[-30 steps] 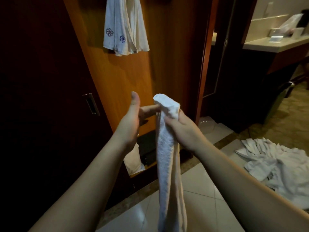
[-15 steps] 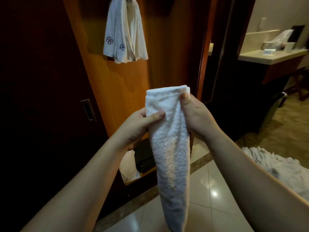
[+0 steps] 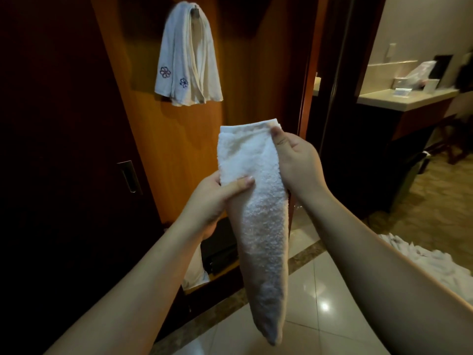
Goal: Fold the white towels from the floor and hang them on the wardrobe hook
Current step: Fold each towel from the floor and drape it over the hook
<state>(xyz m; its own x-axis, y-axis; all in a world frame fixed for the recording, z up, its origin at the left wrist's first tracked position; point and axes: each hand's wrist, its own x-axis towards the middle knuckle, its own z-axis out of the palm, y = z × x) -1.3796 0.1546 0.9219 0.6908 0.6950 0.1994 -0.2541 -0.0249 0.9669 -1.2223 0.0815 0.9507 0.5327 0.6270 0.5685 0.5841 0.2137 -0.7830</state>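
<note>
A white towel [image 3: 258, 208], folded into a long narrow strip, hangs in front of me. My left hand [image 3: 217, 201] grips its left edge lower down, thumb pressed across the front. My right hand [image 3: 294, 160] pinches the top right corner. Above, white towels with small flower marks [image 3: 188, 60] hang over the wardrobe hook [image 3: 195, 11] on the orange wooden door. A heap of white towels [image 3: 432, 265] lies on the floor at the right, partly hidden behind my right arm.
A dark sliding door with a recessed handle [image 3: 129, 176] fills the left. A counter [image 3: 407, 98] with small items stands at the back right. A dark bin [image 3: 412, 175] sits below it. Glossy floor tiles [image 3: 322, 298] lie underfoot.
The towel's top has been spread flat and raised. My left hand moved from a loose touch to gripping the left edge. The view tilted up, showing the hook.
</note>
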